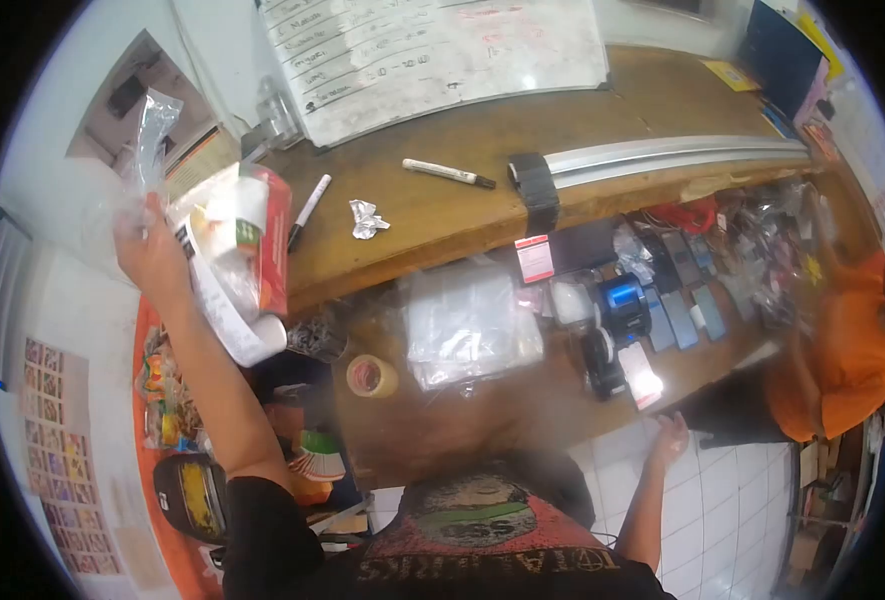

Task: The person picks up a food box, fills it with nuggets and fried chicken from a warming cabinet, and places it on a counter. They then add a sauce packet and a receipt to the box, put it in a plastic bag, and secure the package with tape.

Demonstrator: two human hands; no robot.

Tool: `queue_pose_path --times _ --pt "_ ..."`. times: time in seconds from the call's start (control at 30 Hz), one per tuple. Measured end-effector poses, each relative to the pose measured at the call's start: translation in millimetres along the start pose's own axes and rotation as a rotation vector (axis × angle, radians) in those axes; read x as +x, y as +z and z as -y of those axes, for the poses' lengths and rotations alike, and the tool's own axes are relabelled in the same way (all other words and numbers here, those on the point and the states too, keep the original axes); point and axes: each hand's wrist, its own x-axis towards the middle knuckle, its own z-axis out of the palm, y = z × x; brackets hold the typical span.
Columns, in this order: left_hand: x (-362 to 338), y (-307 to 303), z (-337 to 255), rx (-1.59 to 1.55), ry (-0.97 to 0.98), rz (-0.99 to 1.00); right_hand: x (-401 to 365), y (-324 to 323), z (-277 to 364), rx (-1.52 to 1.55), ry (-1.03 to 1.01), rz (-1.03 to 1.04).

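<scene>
Raised at the left, my left hand (152,258) is closed on a crumpled clear plastic wrapper (157,130), whose upper end sticks up above the fingers. Right beside that hand is a red and white package (274,240). A long printed paper strip (224,318) runs down along my forearm and curls at its lower end. Low on the right, my right hand (670,438) hangs near the desk edge with loosely bent fingers apart, holding nothing. The nearest thing to it is a phone with a bright glare (640,376).
A tape roll (372,376) and clear plastic bags (472,322) lie on the lower desk, with several phones (677,318) farther right. Markers (448,173) and crumpled foil (367,220) are on the upper shelf below a whiteboard (432,60). A person in orange (834,350) is at the right.
</scene>
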Motion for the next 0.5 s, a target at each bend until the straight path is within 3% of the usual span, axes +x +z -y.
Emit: queue_pose_path --times 0.07,0.1,0.13,0.17,0.23,0.3,0.4,0.47,0.5 --pt "14.8 25.1 31.8 0.027 -0.067 0.024 9.4 -15.4 -42.7 0.123 -0.136 0.049" --pt "16.4 41.4 48.9 0.028 -0.108 0.048 -2.9 -19.0 -5.9 -0.038 -0.083 0.009" --pt "14.8 54.5 52.6 -0.065 -0.121 0.027 3.7 -15.5 -34.1 0.014 -0.192 -0.07" --pt "13.8 67.0 57.9 -0.159 -0.133 0.005 -2.0 -17.4 -22.4 0.054 -0.171 -0.074" --pt "19.0 96.8 115.1 -0.272 -0.316 0.217 -7.3 -22.8 5.1 -0.035 0.013 -0.083" --pt "12.6 116.0 141.2 -0.28 -0.359 0.234 -2.6 -22.9 -0.5 -0.142 0.108 -0.08" --pt "0.4 114.2 127.8 -0.426 -0.468 0.311 -16.6 -12.3 42.8 -0.018 0.111 -0.1" --pt "-7.6 106.9 135.6 -0.525 -0.51 0.344 -14.8 24.2 60.2 0.166 -0.135 -0.203" --pt "-11.9 102.1 139.1 -0.517 -0.547 0.355 -28.0 35.7 111.5 0.212 -0.073 -0.062"
